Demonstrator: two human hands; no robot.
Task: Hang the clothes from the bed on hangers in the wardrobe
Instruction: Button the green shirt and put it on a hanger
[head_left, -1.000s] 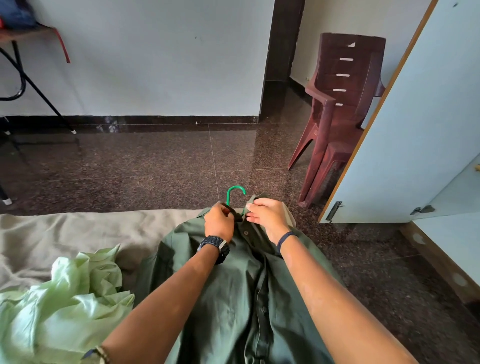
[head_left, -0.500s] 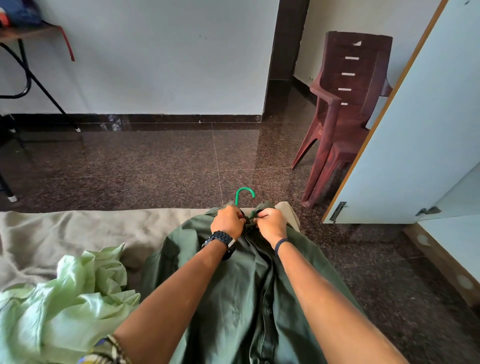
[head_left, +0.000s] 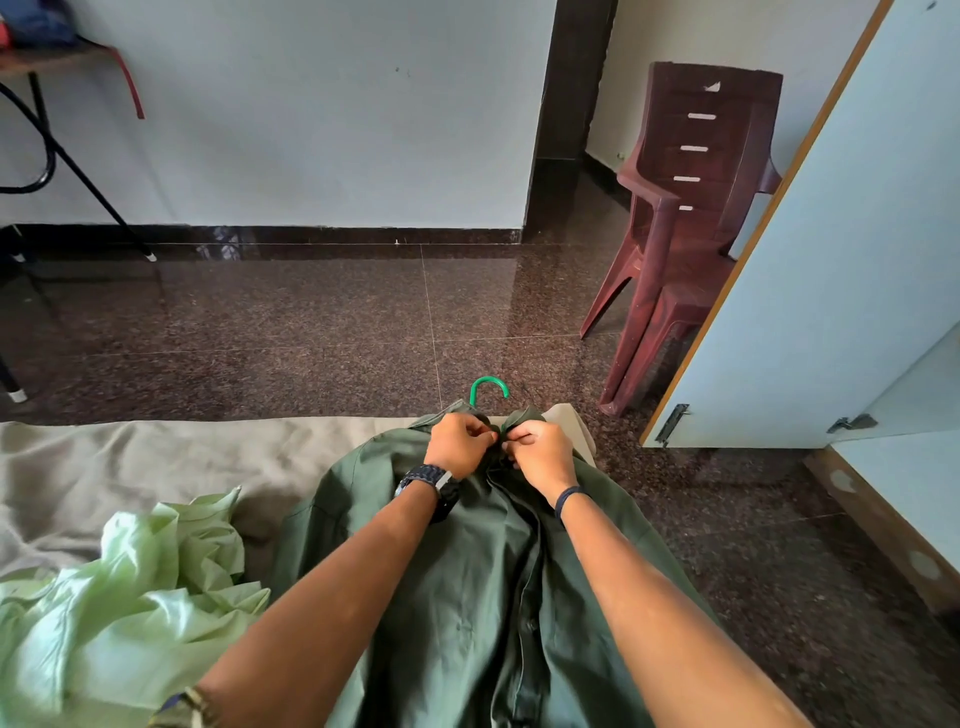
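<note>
A dark green shirt (head_left: 467, 587) lies flat on the bed (head_left: 156, 457), collar toward the far edge. A green hanger hook (head_left: 487, 388) sticks out past the collar; the hanger's body is hidden inside the shirt. My left hand (head_left: 457, 444) and my right hand (head_left: 540, 452) meet at the collar, each pinching one side of the shirt's front opening near the top button. A crumpled pale green garment (head_left: 119, 587) lies on the bed to the left. The wardrobe door (head_left: 831, 270) stands open on the right.
A maroon plastic chair (head_left: 685, 218) stands beside the wardrobe door, past the bed's corner. Dark polished floor (head_left: 311, 322) stretches to the wall. A black metal-legged table (head_left: 57, 156) is at the far left.
Both hands have closed in together at the collar, drawing the two sides of the shirt's neck opening together. The view has shifted slightly.
</note>
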